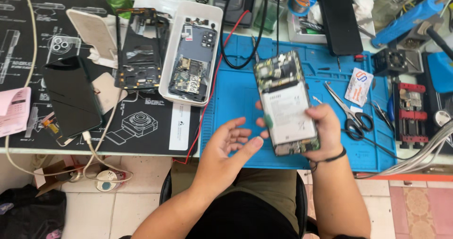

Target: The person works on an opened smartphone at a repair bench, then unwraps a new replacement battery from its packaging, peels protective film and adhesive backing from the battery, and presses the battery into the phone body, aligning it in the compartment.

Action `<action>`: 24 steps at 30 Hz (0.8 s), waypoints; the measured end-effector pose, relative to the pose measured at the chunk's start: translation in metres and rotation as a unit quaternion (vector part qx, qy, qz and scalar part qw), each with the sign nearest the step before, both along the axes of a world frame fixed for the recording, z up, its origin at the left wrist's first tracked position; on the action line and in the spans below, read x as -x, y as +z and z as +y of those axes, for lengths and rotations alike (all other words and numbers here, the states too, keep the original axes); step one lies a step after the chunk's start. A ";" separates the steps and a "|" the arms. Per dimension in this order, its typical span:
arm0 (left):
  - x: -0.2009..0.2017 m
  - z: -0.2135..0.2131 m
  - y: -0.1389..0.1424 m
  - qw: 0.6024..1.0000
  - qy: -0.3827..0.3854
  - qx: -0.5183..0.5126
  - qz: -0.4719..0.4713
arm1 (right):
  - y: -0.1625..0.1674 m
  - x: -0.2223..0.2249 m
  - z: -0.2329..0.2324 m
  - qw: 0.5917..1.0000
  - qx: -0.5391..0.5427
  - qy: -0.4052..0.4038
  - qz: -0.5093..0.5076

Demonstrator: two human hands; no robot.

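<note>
Holding an opened phone [286, 104] with its back cover off, the right hand [325, 133] wraps around the phone's lower right edge, fingers curled behind it and thumb on the side, so the white battery and the circuit board above it face up. A dark band sits on that wrist. The left hand [231, 142] hovers just beside the phone's lower left corner, palm up, fingers spread and loosely bent, holding nothing; its thumb tip is almost at the phone's edge. Under both hands lies a blue work mat [236, 93], with scissors [351, 111] to the right of the phone. Further left, a black mat [141, 130] carries a dark phone screen [71, 97] and a bare phone frame [139, 50]. A white tray [214, 12] beside it holds another stripped phone [193, 62].
</note>
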State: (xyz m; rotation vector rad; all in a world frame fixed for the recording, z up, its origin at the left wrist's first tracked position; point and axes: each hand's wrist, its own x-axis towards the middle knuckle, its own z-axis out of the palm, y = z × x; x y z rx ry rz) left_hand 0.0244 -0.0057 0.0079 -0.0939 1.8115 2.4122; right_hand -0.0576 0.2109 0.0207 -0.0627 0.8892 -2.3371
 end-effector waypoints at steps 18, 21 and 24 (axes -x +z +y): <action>0.008 0.007 -0.011 0.979 0.061 0.194 0.033 | -0.021 -0.033 0.014 0.923 -0.363 -0.048 0.122; 0.007 -0.010 -0.003 0.921 0.086 0.372 0.078 | -0.005 -0.012 0.029 0.833 -0.495 0.040 0.243; 0.015 -0.023 -0.001 0.856 0.056 0.461 0.227 | 0.002 0.010 0.036 0.744 -0.547 0.117 0.364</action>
